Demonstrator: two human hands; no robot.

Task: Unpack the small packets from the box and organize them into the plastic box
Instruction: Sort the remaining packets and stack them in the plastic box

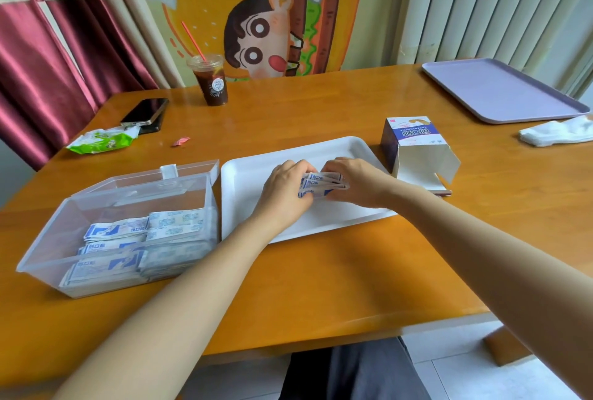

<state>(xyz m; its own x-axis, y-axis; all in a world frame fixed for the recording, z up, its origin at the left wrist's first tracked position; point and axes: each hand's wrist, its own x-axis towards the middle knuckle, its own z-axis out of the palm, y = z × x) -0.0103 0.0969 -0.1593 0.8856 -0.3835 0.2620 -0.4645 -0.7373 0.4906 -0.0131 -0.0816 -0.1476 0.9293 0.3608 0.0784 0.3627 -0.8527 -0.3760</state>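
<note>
Head cam: I saw both hands curled round one bunch of small packets (324,182) over the white tray (250,175), left hand (282,188) on its left end, right hand (356,183) on the right, so the long axis ran left-right btw them. Plastic box (48,258) sat open off to the left w/ stacks already inside, so left hand was nearer imo. Cardboard box (414,146) lay tipped just right of the tray.

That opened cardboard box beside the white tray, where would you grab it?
Hold the cardboard box across its firm printed body, coming down from above. The loose flaps splay out at its open near end and would probably just bend.
</note>
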